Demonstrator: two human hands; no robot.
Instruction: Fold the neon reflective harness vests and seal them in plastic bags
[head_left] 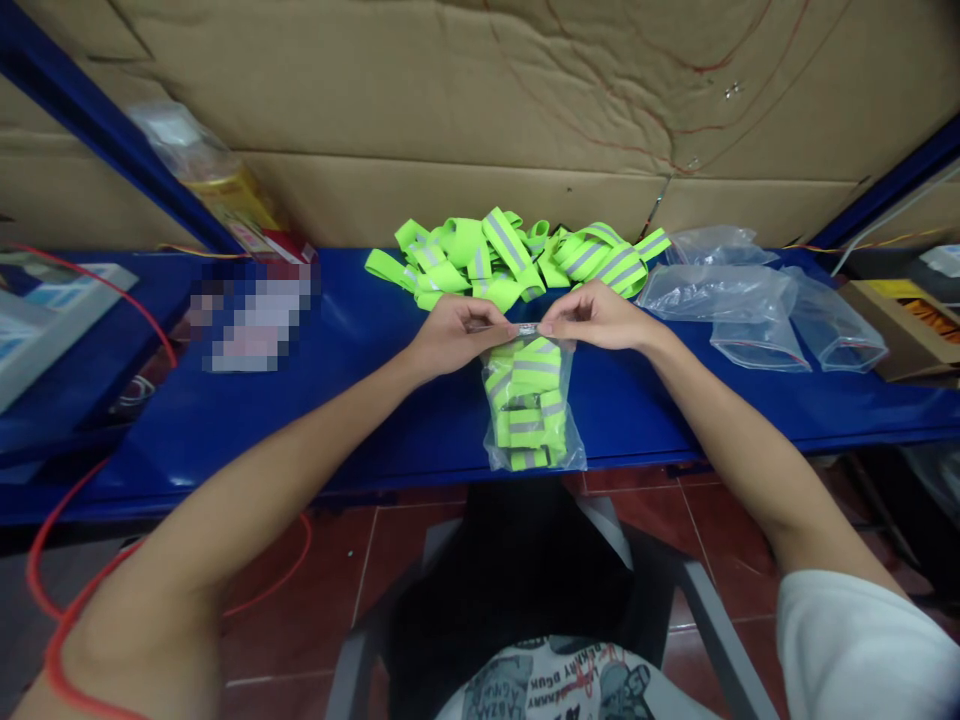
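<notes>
A clear plastic zip bag (529, 400) filled with folded neon-yellow reflective bands hangs in front of me over the blue table. At its top left corner, my left hand (465, 330) pinches the edge between thumb and fingers. My right hand (596, 318) grips the same top edge on the right, its thumb close to the left one. Between the thumbs a short stretch of the bag's closure shows. Just beyond my hands lies a loose heap of neon-yellow reflective bands (517, 250) with grey stripes.
Flat clear plastic bags (720, 290) lie on the blue table (360, 400) to the right, beside an open cardboard box (904, 335). At left are a plastic bottle (225, 190) and a red cable (56, 540). A cardboard wall (375, 100) stands behind.
</notes>
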